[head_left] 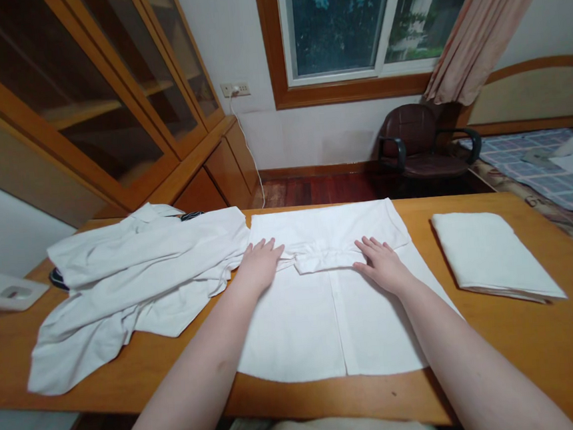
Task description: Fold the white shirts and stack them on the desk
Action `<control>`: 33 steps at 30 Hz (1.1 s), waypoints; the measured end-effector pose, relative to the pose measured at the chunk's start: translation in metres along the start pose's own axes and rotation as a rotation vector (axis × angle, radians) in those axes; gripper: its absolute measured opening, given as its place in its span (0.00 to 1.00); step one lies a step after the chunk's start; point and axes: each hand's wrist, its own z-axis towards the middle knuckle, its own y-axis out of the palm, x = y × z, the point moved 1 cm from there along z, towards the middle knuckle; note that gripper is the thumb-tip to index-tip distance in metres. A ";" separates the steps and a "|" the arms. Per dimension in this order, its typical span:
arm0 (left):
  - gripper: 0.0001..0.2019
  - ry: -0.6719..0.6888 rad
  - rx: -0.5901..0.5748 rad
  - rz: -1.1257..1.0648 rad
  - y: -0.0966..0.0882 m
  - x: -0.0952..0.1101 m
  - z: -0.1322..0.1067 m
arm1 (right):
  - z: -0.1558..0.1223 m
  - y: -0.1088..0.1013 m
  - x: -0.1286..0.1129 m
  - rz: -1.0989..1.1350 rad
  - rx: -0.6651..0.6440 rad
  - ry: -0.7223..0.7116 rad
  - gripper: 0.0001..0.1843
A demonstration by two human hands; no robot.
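In front of me a white cloth garment (296, 328) lies flat on the table, its far part folded back over itself. A gathered, elastic-looking band (320, 260) runs across the fold, and a slit or seam goes down the near panel. My left hand (261, 264) rests palm down with spread fingers on the garment's left side, by the end of the band. On the right side my right hand (379, 262) lies flat, fingers apart, over the folded layer and the band's other end. Neither hand grips the cloth.
Loosely heaped white garments (136, 281) lie on the left of the wooden table (524, 355). A neatly folded white cloth (490, 254) sits at the right. Beyond the table are a brown armchair (413, 137), a bed (543, 172) and a glass-fronted cabinet (159, 139).
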 end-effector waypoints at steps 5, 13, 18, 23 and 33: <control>0.20 0.311 0.119 -0.088 0.025 -0.002 0.014 | -0.001 -0.003 -0.004 0.062 0.091 -0.196 0.23; 0.15 0.367 0.293 -0.209 0.045 0.004 0.018 | -0.001 -0.013 -0.009 0.184 0.261 -0.410 0.09; 0.10 0.413 0.394 -0.231 0.045 0.002 0.017 | 0.000 -0.011 -0.009 0.235 0.234 -0.403 0.07; 0.09 0.455 0.348 -0.285 0.037 0.002 0.011 | -0.003 -0.011 -0.009 0.338 0.184 -0.328 0.07; 0.14 0.395 0.252 -0.341 0.024 -0.002 0.003 | -0.001 -0.009 -0.013 0.256 0.149 -0.280 0.23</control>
